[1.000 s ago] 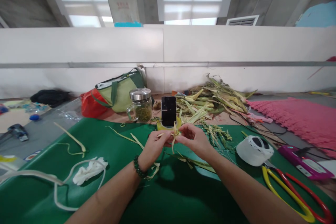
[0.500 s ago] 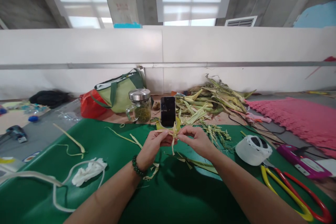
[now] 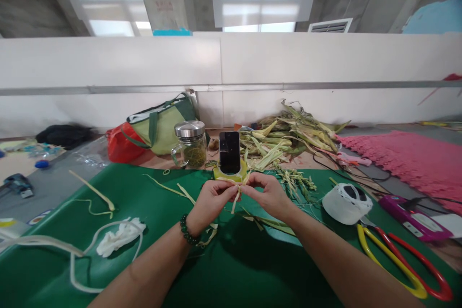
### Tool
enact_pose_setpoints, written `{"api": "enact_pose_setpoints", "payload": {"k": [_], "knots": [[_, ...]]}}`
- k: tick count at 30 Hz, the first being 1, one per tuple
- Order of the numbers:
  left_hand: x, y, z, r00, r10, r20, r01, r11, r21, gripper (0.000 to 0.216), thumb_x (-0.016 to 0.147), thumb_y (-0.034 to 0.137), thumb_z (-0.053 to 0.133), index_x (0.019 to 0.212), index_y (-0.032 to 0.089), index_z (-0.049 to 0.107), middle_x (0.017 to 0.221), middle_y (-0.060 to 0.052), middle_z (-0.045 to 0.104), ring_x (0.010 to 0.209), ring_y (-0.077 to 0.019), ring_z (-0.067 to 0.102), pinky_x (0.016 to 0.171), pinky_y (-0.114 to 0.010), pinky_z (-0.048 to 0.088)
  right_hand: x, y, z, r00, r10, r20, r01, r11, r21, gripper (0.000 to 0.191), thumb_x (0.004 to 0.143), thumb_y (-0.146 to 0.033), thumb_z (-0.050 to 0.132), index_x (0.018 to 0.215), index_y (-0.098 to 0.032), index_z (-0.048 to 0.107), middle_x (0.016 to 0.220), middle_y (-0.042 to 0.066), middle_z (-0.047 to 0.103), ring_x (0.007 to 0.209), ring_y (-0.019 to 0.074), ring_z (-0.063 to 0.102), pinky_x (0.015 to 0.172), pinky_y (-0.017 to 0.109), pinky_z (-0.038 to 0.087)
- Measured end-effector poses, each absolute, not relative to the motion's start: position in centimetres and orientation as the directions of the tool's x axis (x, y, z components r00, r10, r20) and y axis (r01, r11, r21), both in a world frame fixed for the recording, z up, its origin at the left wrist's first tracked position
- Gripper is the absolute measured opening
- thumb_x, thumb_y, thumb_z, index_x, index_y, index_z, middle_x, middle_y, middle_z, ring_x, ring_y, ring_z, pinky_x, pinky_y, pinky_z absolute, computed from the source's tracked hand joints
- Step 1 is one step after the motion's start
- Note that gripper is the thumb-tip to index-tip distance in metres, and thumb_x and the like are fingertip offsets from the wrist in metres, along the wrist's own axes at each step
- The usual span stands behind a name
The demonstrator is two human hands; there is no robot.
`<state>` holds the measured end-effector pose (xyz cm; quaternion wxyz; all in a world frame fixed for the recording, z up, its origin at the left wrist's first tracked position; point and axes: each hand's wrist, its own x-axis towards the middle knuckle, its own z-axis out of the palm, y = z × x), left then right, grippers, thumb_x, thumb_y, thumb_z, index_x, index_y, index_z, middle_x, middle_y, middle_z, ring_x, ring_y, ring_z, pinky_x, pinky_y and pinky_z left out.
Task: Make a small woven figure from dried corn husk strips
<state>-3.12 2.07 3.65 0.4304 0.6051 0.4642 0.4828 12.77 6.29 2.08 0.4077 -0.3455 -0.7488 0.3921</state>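
Observation:
In the middle of the head view, both hands pinch pale strips of corn husk (image 3: 235,202) whose ends hang below the fingers. My left hand (image 3: 212,198), with a dark bead bracelet at its wrist, has thumb and fingers closed on the husk. My right hand (image 3: 267,194) meets it tip to tip, also closed on the husk. The fingers cover most of the piece, so its shape is unclear. Just beyond the hands a phone (image 3: 230,151) stands upright in a yellow holder (image 3: 219,173). Loose husk strips (image 3: 270,223) lie beneath the hands on the green mat (image 3: 238,269).
Behind are a glass jar (image 3: 189,147), a green bag (image 3: 162,130) and a husk heap (image 3: 299,132). On the right lie a white roll (image 3: 342,206), red-and-yellow-handled scissors (image 3: 393,255) and a purple device (image 3: 411,219). White tissue (image 3: 121,237) and a pale tube (image 3: 74,269) lie left.
My fingertips have come closer together over the husk, covering the part that stuck up above them. The hanging end has shifted slightly left. The view has moved a little.

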Motion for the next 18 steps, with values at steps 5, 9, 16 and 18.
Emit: {"api": "enact_pose_setpoints", "payload": {"k": [5,9,16,18], "knots": [[-3.11,2.03,3.36,0.110,0.988,0.104,0.045,-0.110,0.993,0.031,0.070,0.043,0.067,0.065,0.013,0.072,0.064,-0.006,0.068,0.064,-0.0170,0.060,0.064,-0.027,0.049,12.77,6.49,1.98,-0.423,0.841,0.337,0.124,0.422,-0.898,0.026,0.075,-0.036,0.057,0.058,-0.017,0.053,0.057,-0.002,0.049,0.055,0.0107,0.042,0.052,0.023,0.034],[-3.13,2.16,2.93,0.105,0.992,0.069,0.030,-0.072,0.997,0.032,0.067,0.043,0.070,0.076,0.013,0.075,0.066,-0.006,0.070,0.065,-0.0178,0.062,0.063,-0.027,0.049,12.58,6.13,1.90,-0.380,0.840,0.387,0.113,0.458,-0.882,0.023,0.074,-0.033,0.058,0.057,-0.018,0.054,0.056,-0.002,0.049,0.054,0.0107,0.043,0.052,0.023,0.035],[-3.26,2.29,2.79,0.071,0.993,0.095,0.099,-0.102,0.990,0.024,0.066,0.038,0.073,0.068,0.013,0.076,0.064,-0.008,0.072,0.063,-0.0194,0.063,0.063,-0.028,0.050,12.70,6.11,1.90,-0.361,0.855,0.373,0.054,0.418,-0.907,0.023,0.075,-0.030,0.054,0.056,-0.018,0.056,0.055,-0.001,0.053,0.055,0.0117,0.047,0.054,0.024,0.039],[-3.28,2.26,2.85,0.067,0.993,0.102,0.110,-0.109,0.988,0.024,0.066,0.037,0.073,0.066,0.014,0.075,0.063,-0.008,0.072,0.062,-0.0196,0.063,0.062,-0.028,0.050,12.74,6.31,1.96,-0.365,0.869,0.334,0.006,0.361,-0.932,0.020,0.074,-0.034,0.055,0.061,-0.018,0.058,0.058,0.000,0.057,0.057,0.0126,0.051,0.056,0.025,0.041]]}}
